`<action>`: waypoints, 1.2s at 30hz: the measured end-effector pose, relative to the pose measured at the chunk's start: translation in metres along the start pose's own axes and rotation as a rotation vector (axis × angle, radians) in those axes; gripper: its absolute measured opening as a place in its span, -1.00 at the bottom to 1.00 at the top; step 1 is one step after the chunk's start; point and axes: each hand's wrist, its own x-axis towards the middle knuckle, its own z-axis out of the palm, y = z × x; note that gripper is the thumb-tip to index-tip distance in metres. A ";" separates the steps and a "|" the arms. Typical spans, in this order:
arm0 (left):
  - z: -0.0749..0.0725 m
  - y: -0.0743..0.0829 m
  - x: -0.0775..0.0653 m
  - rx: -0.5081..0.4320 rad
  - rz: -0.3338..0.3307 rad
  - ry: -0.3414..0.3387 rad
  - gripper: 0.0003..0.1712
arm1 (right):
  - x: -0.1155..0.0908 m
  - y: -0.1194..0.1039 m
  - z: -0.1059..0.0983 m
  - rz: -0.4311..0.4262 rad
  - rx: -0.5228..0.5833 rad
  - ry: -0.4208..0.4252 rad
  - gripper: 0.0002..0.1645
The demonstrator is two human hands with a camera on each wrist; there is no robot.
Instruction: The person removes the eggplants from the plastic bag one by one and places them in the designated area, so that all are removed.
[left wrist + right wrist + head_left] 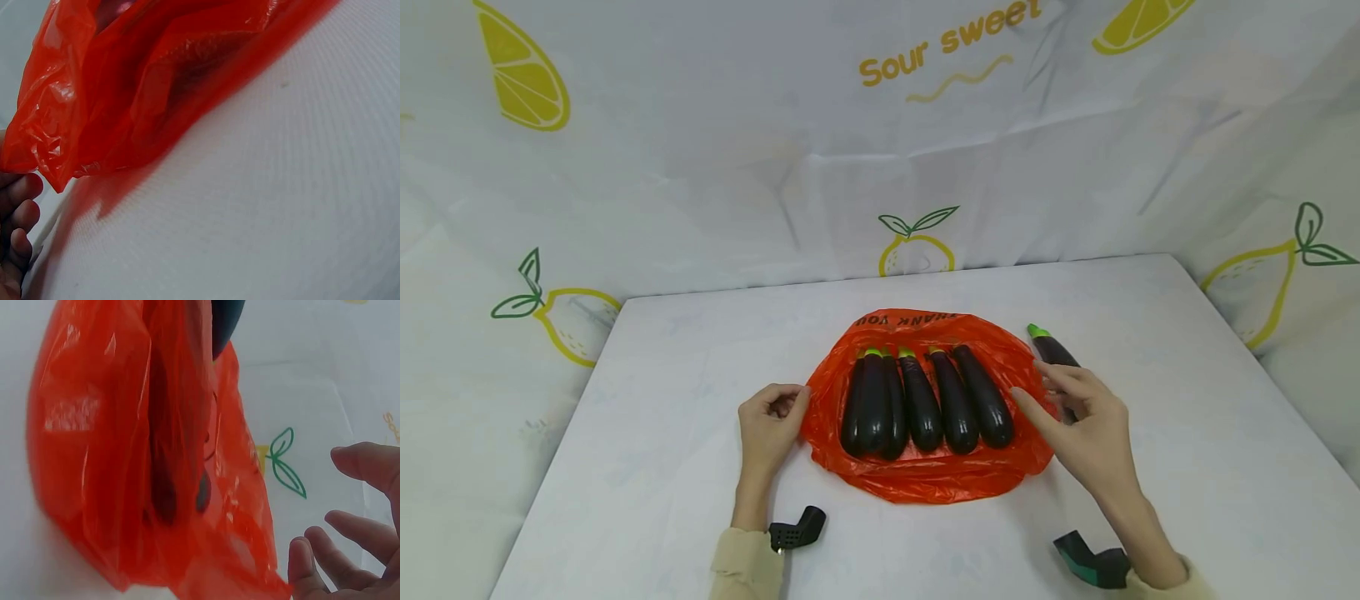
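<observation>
A red plastic bag (pixel 917 483) lies spread open on the white table, with several dark eggplants (pixel 917 400) side by side inside it. My left hand (pixel 771 425) pinches the bag's left edge between thumb and fingers. In the left wrist view, curled fingers (pixel 19 212) show just under a corner of the bag. At the right edge of the bag, my right hand (pixel 1093 425) has thumb and fingers spread apart. The right wrist view shows these fingers (pixel 356 537) beside the bag's edge, holding nothing. Behind the right hand lies another eggplant (pixel 1052 346), partly hidden by it.
The white table (pixel 685 358) extends to both sides of the bag. A white cloth (pixel 715 200) printed with lemons hangs behind and around it. Black wrist devices (pixel 797 529) sit at both sleeves.
</observation>
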 end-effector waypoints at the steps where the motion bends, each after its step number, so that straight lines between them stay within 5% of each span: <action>1: -0.001 0.004 0.000 -0.002 0.008 0.000 -0.97 | 0.000 -0.001 0.003 -0.004 0.007 -0.011 -0.48; 25: -0.003 0.014 0.000 -0.030 0.035 -0.004 -0.96 | -0.006 -0.030 0.063 -0.020 0.117 -0.166 -0.51; 32: 0.001 -0.015 0.001 0.003 0.022 0.000 -0.93 | -0.006 -0.037 0.081 -0.016 0.166 -0.213 -0.50; 36: -0.001 0.003 0.000 0.014 0.030 0.006 -0.91 | -0.007 -0.042 0.092 0.026 0.176 -0.249 -0.47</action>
